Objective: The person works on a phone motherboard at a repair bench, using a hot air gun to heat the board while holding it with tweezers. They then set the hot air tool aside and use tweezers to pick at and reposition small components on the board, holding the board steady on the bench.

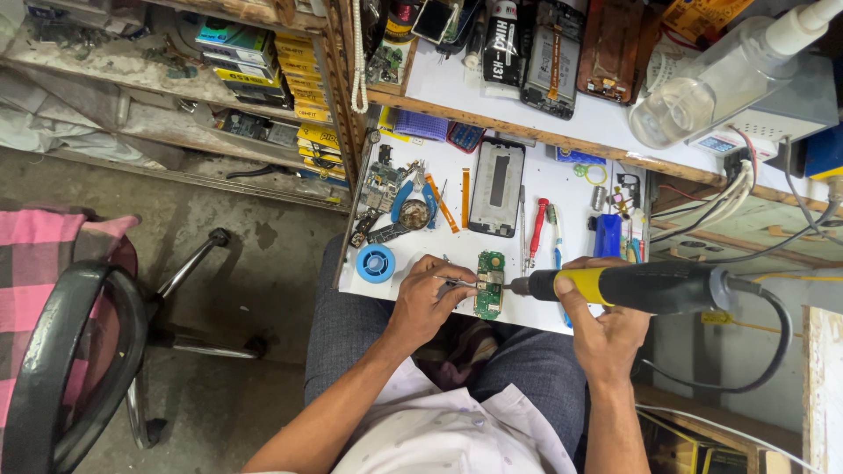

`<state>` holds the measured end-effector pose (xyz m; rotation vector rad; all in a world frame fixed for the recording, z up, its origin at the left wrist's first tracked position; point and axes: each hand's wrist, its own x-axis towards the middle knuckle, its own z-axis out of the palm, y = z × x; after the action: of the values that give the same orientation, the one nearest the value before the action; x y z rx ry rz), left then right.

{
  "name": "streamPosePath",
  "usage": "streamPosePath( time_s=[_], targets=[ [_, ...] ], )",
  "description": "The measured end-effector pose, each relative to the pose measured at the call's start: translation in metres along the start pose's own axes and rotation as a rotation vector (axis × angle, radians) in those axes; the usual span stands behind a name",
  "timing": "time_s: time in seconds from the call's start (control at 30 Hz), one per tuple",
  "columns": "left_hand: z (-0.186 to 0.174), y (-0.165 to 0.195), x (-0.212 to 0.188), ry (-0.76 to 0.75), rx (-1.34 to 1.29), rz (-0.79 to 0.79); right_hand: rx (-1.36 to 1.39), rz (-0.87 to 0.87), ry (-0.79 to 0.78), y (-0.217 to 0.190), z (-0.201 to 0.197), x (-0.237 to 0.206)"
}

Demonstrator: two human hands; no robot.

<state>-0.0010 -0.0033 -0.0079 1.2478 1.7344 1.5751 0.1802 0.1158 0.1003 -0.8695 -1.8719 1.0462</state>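
Fingers of the left hand (428, 298) pinch thin metal tweezers (458, 283) onto the small green circuit board (489, 283) at the white table's (562, 189) near edge; the right hand (590, 309) grips a yellow-and-black hot-air tool (632, 286), nozzle at the board. Heating seems underway; steady lifting looks needed.

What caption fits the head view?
Left hand steadies tweezers on a green circuit board; right hand aims a hot-air handpiece.
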Motion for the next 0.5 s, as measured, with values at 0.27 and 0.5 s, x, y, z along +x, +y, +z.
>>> streamPosePath(
  time_s=[0.27,0.5],
  targets=[
    [0.0003,0.0006,0.0007,0.003,-0.007,-0.002,-0.011,-0.006,-0.005,0.0032,0.0009,-0.0008],
    [0.0002,0.0011,0.0007,-0.008,0.001,-0.044,0.016,-0.008,-0.002,0.0045,0.0016,-0.0022]
  ],
)
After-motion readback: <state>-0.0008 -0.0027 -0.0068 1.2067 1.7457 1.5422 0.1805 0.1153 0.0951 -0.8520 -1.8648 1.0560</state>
